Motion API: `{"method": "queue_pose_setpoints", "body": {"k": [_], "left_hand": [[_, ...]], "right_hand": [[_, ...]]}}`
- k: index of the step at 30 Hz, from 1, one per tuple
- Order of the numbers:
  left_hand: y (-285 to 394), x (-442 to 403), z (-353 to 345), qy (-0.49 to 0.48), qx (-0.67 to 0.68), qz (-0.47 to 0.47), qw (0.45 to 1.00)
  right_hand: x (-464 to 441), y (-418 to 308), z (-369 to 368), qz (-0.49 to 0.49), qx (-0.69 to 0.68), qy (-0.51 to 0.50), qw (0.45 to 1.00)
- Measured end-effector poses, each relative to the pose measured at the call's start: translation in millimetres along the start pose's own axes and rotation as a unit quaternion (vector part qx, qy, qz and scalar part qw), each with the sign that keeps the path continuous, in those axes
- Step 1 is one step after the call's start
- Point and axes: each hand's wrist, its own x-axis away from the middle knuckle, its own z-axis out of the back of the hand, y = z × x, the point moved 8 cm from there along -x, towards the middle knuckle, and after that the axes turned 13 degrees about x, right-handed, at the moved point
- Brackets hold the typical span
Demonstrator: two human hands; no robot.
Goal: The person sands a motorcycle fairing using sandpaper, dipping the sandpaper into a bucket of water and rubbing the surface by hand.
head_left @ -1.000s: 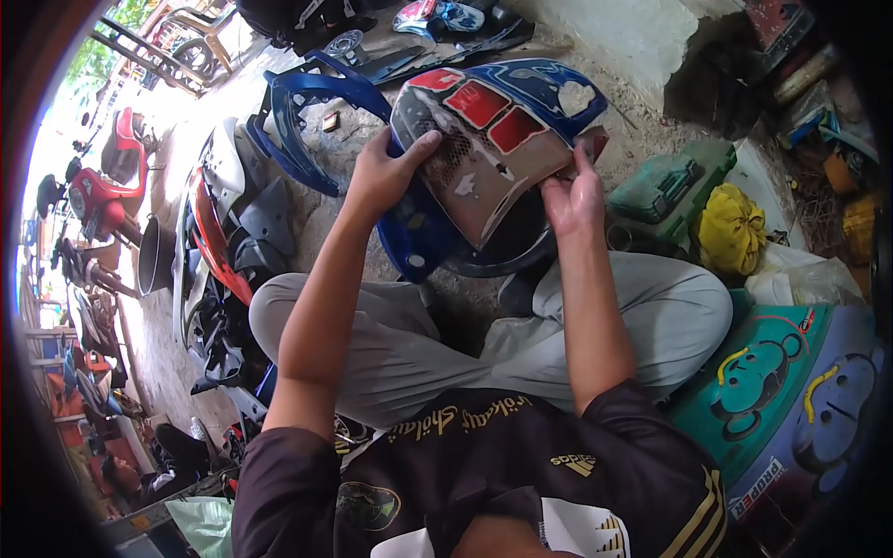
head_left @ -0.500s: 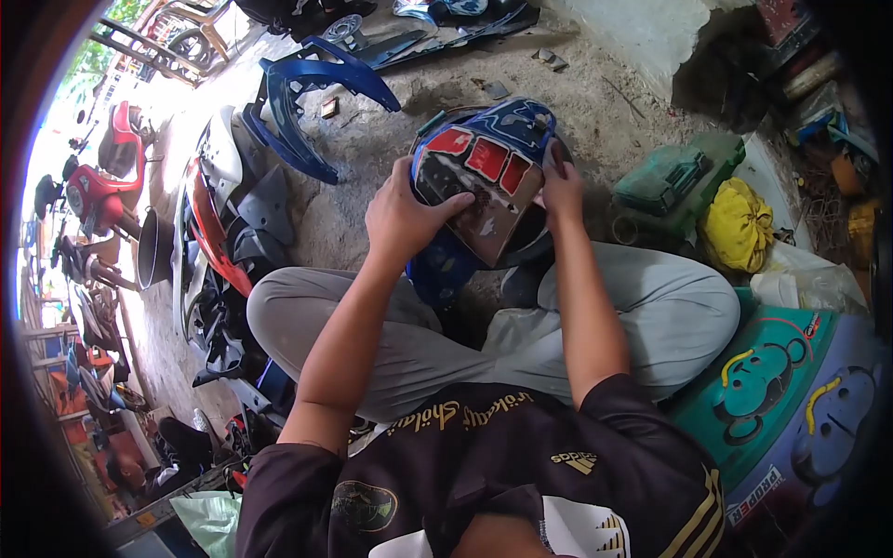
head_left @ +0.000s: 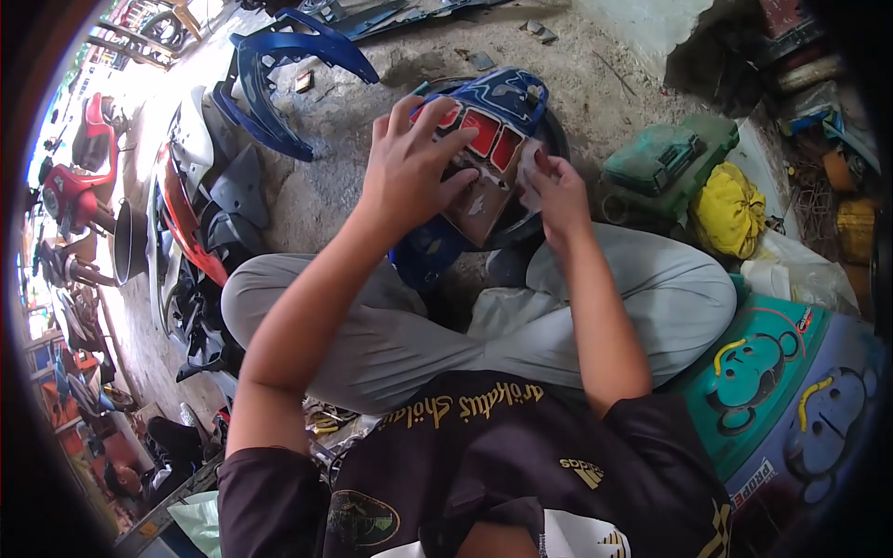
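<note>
The curved panel (head_left: 481, 206), blue at the top with red patches and a worn brownish-grey lower part, rests over a round dark rim (head_left: 555, 139) in front of my legs. My left hand (head_left: 414, 163) hovers over the panel's left side with its fingers spread, nothing between them. At the panel's right edge my right hand (head_left: 558, 191) has its thumb and fingers pinched around something small, dark red and whitish, too unclear to name. Below the panel on the left lies another blue part (head_left: 428, 251).
A curved blue fairing (head_left: 256, 88) lies on the ground at the upper left. On the right are a green case (head_left: 656, 158), a yellow bundle (head_left: 730, 212) and a teal mat (head_left: 758, 372). Grey and orange panels (head_left: 181, 209) stand left; a person (head_left: 130, 479) is at the lower left.
The panel has come down and away from me onto the round rim. My left hand has let go of it and opened above it. My right hand has closed into a pinch at its right edge.
</note>
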Motion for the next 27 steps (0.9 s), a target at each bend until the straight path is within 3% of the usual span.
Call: {"method": "queue_pose_setpoints", "body": {"k": [2,4,7,10,13,16,19,21,23,27], "left_hand": [[-3,-7,1,-0.023,-0.005,-0.012,1.0],[-7,-8,-3,0.014,-0.008,-0.013,1.0],[-2,-3,-10,0.051,-0.035,-0.005,0.998],[-3,0,-12,0.056,-0.042,-0.006,0.998],[-4,1,-13,0.055,-0.04,-0.008,0.998],[-4,0,-14,0.051,-0.039,-0.005,0.998],[-5,-1,-13,0.051,-0.04,-0.007,0.998],[-5,0,-13,0.058,-0.039,-0.014,0.997],[-6,-1,-14,0.06,-0.039,-0.017,0.997],[-5,-2,-14,0.044,-0.037,0.004,0.998]], "right_hand": [[4,11,-4,-0.036,-0.013,-0.004,0.999],[-6,23,-7,-0.05,-0.005,-0.001,0.999],[-12,17,-7,-0.008,0.043,0.013,0.999],[1,-3,-2,0.048,0.075,0.087,0.992],[-8,-7,3,0.201,0.117,0.129,0.964],[-7,0,2,0.114,0.056,0.092,0.988],[-2,-24,-5,0.138,-0.013,0.086,0.987],[2,-21,-19,0.014,-0.317,-0.059,0.946],[3,-13,-23,-0.066,-0.543,-0.195,0.815],[6,-17,-29,-0.074,-0.525,-0.27,0.803]]}}
